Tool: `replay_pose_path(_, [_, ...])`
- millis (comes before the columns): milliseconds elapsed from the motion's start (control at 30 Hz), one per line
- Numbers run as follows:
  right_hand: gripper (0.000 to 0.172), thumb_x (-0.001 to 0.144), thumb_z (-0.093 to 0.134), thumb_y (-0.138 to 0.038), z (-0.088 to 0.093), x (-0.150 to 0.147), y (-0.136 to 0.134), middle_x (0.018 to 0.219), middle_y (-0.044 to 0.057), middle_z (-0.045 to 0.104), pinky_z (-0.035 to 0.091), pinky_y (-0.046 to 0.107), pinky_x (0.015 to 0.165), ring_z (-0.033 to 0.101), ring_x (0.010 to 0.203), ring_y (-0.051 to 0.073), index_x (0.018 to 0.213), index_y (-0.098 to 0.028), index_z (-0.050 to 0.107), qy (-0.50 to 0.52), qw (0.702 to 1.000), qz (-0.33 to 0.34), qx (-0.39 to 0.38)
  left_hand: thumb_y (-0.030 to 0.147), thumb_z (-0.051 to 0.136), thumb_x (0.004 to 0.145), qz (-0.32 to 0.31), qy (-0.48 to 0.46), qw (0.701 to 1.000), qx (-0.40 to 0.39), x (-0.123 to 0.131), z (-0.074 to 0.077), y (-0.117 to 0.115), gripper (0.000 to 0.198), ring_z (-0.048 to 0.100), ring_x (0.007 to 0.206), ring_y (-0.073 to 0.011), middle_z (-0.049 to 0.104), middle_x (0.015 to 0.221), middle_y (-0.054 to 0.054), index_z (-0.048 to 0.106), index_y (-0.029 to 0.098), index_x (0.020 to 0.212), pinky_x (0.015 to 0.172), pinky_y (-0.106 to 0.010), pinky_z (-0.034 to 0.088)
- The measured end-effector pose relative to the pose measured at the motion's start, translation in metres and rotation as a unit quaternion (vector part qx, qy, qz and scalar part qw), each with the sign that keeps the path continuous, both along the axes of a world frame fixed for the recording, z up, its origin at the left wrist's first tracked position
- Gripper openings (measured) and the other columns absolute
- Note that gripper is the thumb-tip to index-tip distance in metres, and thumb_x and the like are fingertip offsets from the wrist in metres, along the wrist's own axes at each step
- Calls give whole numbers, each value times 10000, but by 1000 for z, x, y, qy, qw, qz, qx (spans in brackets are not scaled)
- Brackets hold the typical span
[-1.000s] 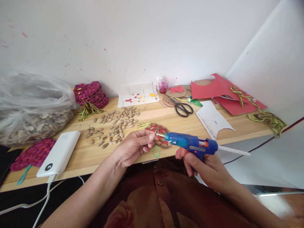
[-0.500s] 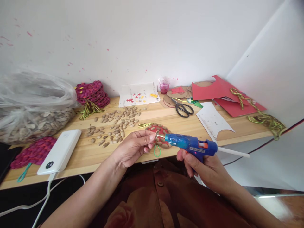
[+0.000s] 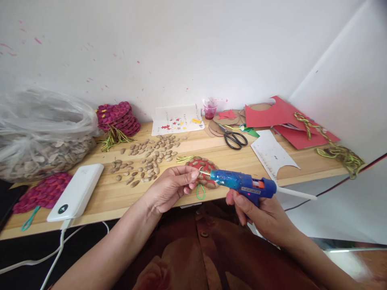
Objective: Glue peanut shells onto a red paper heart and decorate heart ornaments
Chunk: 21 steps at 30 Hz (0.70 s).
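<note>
Between the thumb and fingers of my left hand (image 3: 175,187) is a small nutshell (image 3: 200,169), seen nearly edge-on. My right hand (image 3: 256,207) grips a blue hot glue gun (image 3: 232,180), its small red light lit and a white glue stick (image 3: 298,193) sticking out the back. The gun's metal nozzle points left and meets the shell; whether glue is flowing is too small to tell. Below and behind them lies a round red piece (image 3: 196,164) partly covered with brown shells, with a green loop (image 3: 200,192) at its near edge. My hand and the gun hide part of it.
Loose shells (image 3: 151,165) lie scattered at the left middle. Further left are a white power bank (image 3: 75,193), a plastic bag of shells (image 3: 45,157) and purple shell-covered pieces (image 3: 117,117). Black-handled scissors (image 3: 236,139), red card (image 3: 269,114) and a plastic cup (image 3: 209,109) lie behind.
Almost nothing differs. The shell in my left hand has tilted slightly at the nozzle, and the whole view has shifted a little.
</note>
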State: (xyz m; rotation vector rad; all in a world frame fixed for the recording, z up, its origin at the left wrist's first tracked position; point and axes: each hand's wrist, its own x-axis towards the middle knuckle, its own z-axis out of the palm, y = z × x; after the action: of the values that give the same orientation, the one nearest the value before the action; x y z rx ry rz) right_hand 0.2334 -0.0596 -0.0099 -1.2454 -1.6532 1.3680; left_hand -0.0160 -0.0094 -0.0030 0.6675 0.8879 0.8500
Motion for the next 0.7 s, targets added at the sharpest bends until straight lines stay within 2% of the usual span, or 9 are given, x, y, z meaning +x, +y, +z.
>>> replay_pose_path(700, [448, 982, 530, -614, -2, 0, 0, 560, -23, 576, 431, 292, 542, 542, 518, 136, 894, -187, 630, -11, 1000, -3, -3, 318, 935, 673, 1, -2, 1000, 2, -2, -4, 0, 315, 438, 551, -64, 574, 591, -14, 704, 105, 683, 489, -172, 316])
